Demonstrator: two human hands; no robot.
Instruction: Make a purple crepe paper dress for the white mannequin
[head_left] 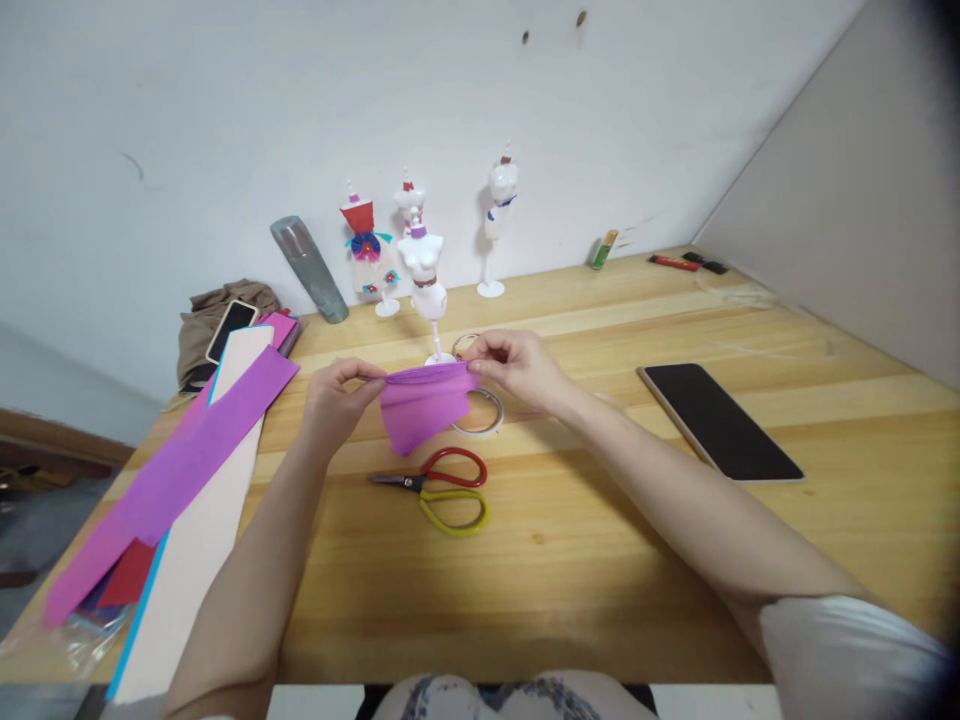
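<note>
Between my two hands a piece of purple fabric is stretched by its gathered upper edge, its lower part hanging loose. My left hand pinches the left corner and my right hand pinches the right one. Just behind the fabric stands a small white mannequin with a purple band at its neck and a brown one at its waist. A roll of tape lies partly hidden under the fabric. Below it, scissors with one red and one yellow handle rest on the table, blades apart from both hands.
Other mannequins stand by the wall, one in a red top, one with blue bands. A grey-green bottle leans there. Purple strips and a pale sheet cover the left side. A black tablet lies at right.
</note>
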